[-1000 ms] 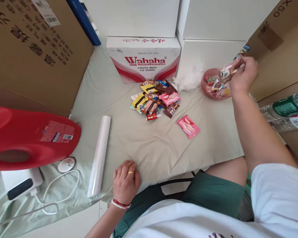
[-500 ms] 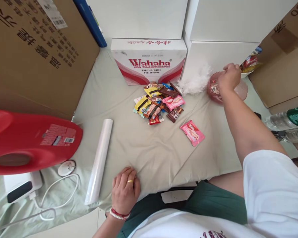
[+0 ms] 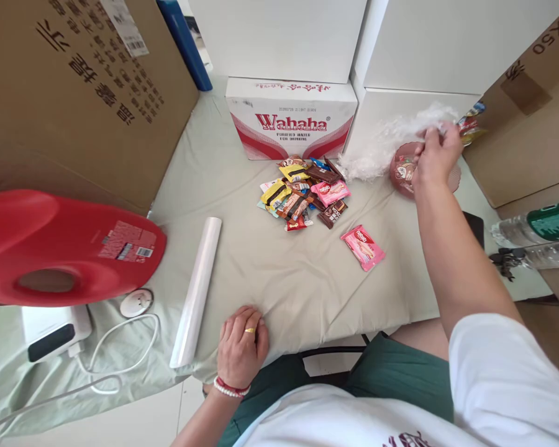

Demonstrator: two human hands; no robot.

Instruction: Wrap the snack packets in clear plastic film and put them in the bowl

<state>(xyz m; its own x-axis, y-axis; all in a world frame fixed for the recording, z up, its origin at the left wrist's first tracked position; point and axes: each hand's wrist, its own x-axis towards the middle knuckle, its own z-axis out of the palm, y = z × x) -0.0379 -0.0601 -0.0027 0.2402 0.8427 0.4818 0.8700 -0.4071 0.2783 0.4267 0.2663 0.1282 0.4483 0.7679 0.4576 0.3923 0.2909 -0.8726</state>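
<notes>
My right hand (image 3: 438,152) is closed on a clear, crumpled plastic bag (image 3: 372,152), lifting one end above a pink scalloped bowl (image 3: 403,177). A wrapped snack shows in the bowl; my hand and forearm hide part of it. My left hand (image 3: 243,338), with a ring and a bead bracelet, rests at the table's front edge, fingers curled together and nothing visible in them. Ahead of it lies a heap of wrapped snacks (image 3: 302,189) in yellow, brown, pink and red. A single pink wafer packet (image 3: 362,247) lies apart, nearer to me.
A Wahaha water carton (image 3: 291,124) stands behind the heap. On the left are a roll of clear film (image 3: 196,292), a red jug (image 3: 88,248), a white power bank (image 3: 56,332) with a cable, and a tall cardboard box (image 3: 88,118). Plastic bottles (image 3: 535,223) lie at right.
My right hand has come up from the bowl and pulled an end of the plastic bag up and to the right. My left hand stays at the table edge. The view has shifted slightly.
</notes>
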